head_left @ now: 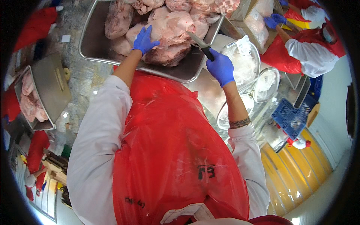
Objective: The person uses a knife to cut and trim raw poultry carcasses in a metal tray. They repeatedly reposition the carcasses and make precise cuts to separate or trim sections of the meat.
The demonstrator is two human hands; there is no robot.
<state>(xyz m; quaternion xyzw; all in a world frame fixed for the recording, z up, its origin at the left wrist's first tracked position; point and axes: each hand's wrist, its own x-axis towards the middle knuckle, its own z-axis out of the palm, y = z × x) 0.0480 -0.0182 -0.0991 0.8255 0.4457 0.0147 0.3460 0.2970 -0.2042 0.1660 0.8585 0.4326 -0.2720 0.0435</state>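
Resting the spread left hand (144, 40) on meat (174, 28) at eleven o'clock, gripping the knife (205, 48) in the closed right hand (221, 68); ideally keeping it clear of the left.

left hand (145, 42) and right hand (221, 68) wear blue gloves (225, 73), white sleeves (98, 127) behind them, dark patterned band (240, 123) behind right hand, black-marked red apron (165, 150) between sleeves.

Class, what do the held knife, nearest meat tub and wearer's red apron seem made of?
Knife blade: probably steel, smooth and greyish; handle black, perhaps plastic. Tub: likely stainless steel, grey with a shiny rim. Apron: apparently plastic film, glossy and creased.
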